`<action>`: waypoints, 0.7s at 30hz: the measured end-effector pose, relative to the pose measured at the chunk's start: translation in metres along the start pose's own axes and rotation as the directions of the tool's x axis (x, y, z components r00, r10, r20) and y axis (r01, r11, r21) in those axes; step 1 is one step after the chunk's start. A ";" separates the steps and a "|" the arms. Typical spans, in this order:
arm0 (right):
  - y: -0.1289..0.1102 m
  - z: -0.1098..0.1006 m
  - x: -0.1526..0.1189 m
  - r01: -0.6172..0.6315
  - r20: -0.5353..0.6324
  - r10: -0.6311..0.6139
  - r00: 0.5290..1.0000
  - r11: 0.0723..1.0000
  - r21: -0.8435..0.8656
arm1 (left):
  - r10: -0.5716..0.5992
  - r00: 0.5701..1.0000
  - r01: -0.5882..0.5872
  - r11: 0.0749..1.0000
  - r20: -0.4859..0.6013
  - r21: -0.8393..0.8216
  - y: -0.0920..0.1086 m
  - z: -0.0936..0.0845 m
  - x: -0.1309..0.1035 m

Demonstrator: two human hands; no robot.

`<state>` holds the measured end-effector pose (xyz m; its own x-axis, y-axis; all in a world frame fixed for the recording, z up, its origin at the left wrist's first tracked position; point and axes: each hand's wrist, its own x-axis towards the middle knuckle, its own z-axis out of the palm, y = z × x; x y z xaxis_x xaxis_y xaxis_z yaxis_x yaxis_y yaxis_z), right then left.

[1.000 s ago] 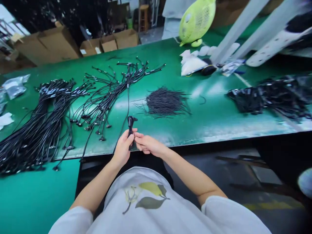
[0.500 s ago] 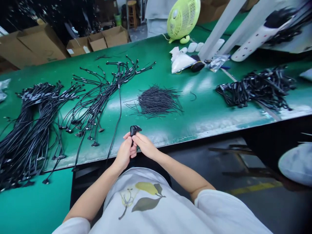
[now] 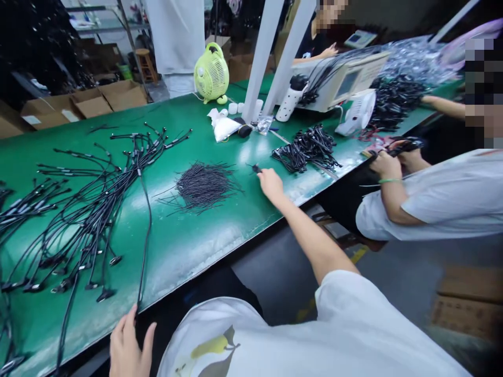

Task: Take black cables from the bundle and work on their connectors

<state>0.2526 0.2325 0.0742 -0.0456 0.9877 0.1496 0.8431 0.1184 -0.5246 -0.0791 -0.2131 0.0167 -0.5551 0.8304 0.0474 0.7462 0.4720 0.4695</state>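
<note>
At the table's near edge, my left hand (image 3: 131, 343) has its fingers stretched and thumb apart. Its fingertips are at the lower end of a single black cable (image 3: 147, 230), and I cannot tell whether they touch it. My right hand (image 3: 272, 186) reaches out over the table, fingers closed on a bundled black cable (image 3: 256, 168) that mostly hides behind them. To its right lies a heap of bundled black cables (image 3: 302, 149). A pile of thin black ties (image 3: 204, 186) is left of that hand. Loose black cables (image 3: 106, 199) with connectors fan out further left.
The green table (image 3: 204, 251) runs away to the right. On it stand a green fan (image 3: 211, 73), white posts (image 3: 261, 57), a white bag (image 3: 226, 128) and a small white fan (image 3: 357, 112). A co-worker (image 3: 416, 193) handles cables at the right.
My hands have parted: the right went forward and right with the bundled cable, and the left let go and moved left to the single cable's end. The view has swung right.
</note>
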 end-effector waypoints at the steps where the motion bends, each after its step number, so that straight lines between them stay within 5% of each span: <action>1: 0.011 -0.008 0.011 -0.025 -0.035 0.024 0.999 0.999 -0.044 | -0.033 0.999 0.033 0.999 0.006 -0.042 0.001 0.002 -0.005; 4: 0.026 -0.022 0.031 -0.032 -0.109 0.019 0.994 0.992 -0.119 | -0.132 0.990 0.138 0.975 0.045 -0.176 0.011 -0.002 -0.007; 7: 0.017 -0.019 0.039 0.051 -0.160 -0.069 0.985 0.992 -0.119 | -0.241 0.958 0.284 0.871 0.155 -0.401 0.013 -0.018 -0.003; 10: -0.022 0.004 0.016 0.238 -0.113 -0.241 0.964 0.971 -0.039 | -0.346 0.867 0.498 0.606 0.357 -0.620 0.014 -0.038 -0.006; 12: -0.065 0.025 -0.029 0.449 0.026 -0.452 0.892 0.890 0.086 | -0.326 0.820 0.572 0.453 0.470 -0.684 0.022 -0.050 -0.011; 13: -0.091 0.037 -0.057 0.587 0.119 -0.619 0.777 0.779 0.219 | -0.284 0.810 0.586 0.410 0.513 -0.699 0.029 -0.057 -0.013; 16: -0.180 0.066 -0.135 0.860 0.215 -0.961 0.176 0.256 0.442 | -0.062 0.786 0.587 0.388 0.615 -0.711 0.050 -0.077 -0.017; 17: -0.210 0.072 -0.146 0.869 0.238 -0.969 0.074 0.179 0.461 | 0.014 0.773 0.578 0.398 0.634 -0.713 0.054 -0.084 -0.018; 18: -0.238 0.076 -0.148 0.869 0.272 -0.960 0.059 0.184 0.459 | 0.065 0.762 0.569 0.405 0.644 -0.715 0.054 -0.091 -0.019; 19: -0.262 0.076 -0.139 0.861 0.321 -0.937 0.136 0.272 0.429 | 0.078 0.763 0.564 0.404 0.642 -0.720 0.051 -0.099 -0.020; 21: -0.296 0.066 -0.100 0.794 0.371 -0.832 0.412 0.528 0.303 | -0.031 0.808 0.560 0.351 0.588 -0.751 0.037 -0.111 -0.020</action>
<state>-0.0280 0.1052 0.1591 -0.9194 0.3461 0.1869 0.2465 0.8773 -0.4119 -0.0814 -0.2459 0.1311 -0.2557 0.8304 -0.4950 -0.3249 0.4084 0.8530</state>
